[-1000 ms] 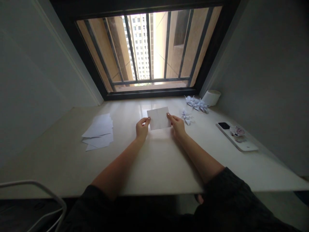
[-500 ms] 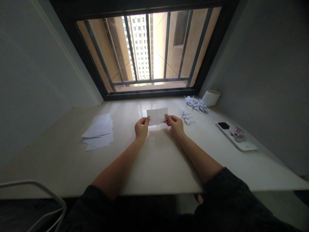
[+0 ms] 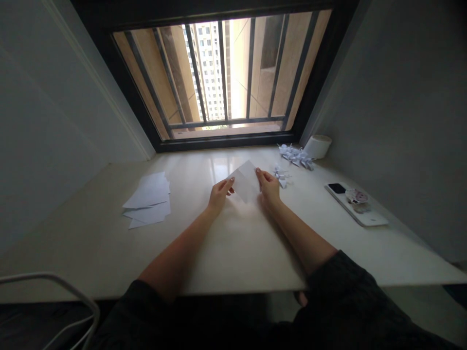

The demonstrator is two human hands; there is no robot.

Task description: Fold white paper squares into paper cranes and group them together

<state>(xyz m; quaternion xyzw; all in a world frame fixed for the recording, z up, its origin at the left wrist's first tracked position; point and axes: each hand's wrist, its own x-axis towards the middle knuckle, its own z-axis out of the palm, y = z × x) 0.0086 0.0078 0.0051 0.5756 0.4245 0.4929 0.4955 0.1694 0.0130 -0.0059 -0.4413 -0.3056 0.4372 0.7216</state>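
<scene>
A small white sheet of paper (image 3: 245, 181) is held up over the pale table (image 3: 237, 243), turned so one corner points up and one down. My left hand (image 3: 220, 193) pinches its left corner between thumb and fingers. My right hand (image 3: 269, 185) pinches its right edge. One folded paper figure (image 3: 280, 175) lies just right of my right hand.
A loose stack of white sheets (image 3: 148, 200) lies at the left. Several folded paper figures (image 3: 296, 155) and a white roll (image 3: 318, 146) sit at the back right. A phone (image 3: 355, 205) with a sticker lies at the right. A barred window (image 3: 222, 73) fills the back.
The paper was held level as a rectangle; now it is rotated into a diamond. My left hand moved slightly right and my right hand shifted up along the edge.
</scene>
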